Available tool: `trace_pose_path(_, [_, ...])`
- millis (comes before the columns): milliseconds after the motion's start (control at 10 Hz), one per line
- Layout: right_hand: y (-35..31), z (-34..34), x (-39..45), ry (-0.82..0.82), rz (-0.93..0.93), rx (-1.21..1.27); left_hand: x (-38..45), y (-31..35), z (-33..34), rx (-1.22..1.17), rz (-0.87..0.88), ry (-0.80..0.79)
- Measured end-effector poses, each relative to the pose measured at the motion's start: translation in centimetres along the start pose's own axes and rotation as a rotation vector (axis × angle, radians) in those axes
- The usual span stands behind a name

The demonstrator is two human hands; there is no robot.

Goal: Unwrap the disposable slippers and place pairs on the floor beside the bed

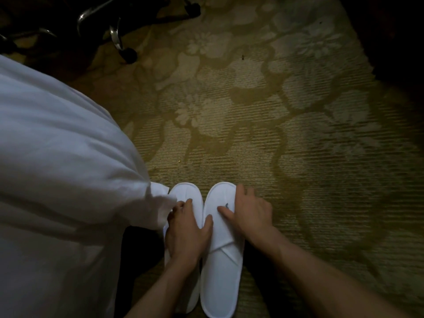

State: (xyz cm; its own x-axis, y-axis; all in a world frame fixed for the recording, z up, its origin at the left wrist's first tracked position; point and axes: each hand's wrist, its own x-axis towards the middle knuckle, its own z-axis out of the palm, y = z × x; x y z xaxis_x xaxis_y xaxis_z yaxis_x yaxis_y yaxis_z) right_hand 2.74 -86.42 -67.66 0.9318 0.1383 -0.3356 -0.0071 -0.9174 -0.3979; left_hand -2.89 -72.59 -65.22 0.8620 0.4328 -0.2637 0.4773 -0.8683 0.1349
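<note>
At the far left, the white bedding [52, 157] of the bed bulges out over the carpet [298, 134], and one corner of it hangs down to touch the left hand. Just beside that corner lies the left slipper [187, 193], flat on the floor with its toe pointing away from the person. The left hand [185, 232] rests on top of it, palm down, fingers [187, 204] spread and laid loosely over the upper; it presses rather than pinches, and covers most of the slipper's middle.

Touching or nearly touching it on the right lies the right slipper [220, 260], its long axis parallel to the first, toe also pointing away, heel toward the person. The right hand [250, 214] sits on its toe part, fingers open and draped over the outer edge, the forefinger stretched across the upper near a small dark mark. Neither hand lifts anything.

Both slippers are bare, no wrapper showing, so this pair looks set down beside the bed, and each hand is directly over its own slipper. Any remaining move is probably a small squaring nudge along the floor. No container is in view. A wheeled chair base [114, 31] stands well apart at the top.
</note>
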Motion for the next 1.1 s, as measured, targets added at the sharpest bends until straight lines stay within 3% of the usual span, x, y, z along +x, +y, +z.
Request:
trace_pose_path(700, [0.0, -1.3, -0.1, -0.177, -0.012, 0.048, -0.4, 0.7, 0.6, 0.067, -0.020, -0.074])
trace_pose_path(1100, [-0.9, -4.2, -5.0, -0.225, 0.002, 0.092, -5.9, 0.1, -2.1, -0.133, -0.032, -0.067])
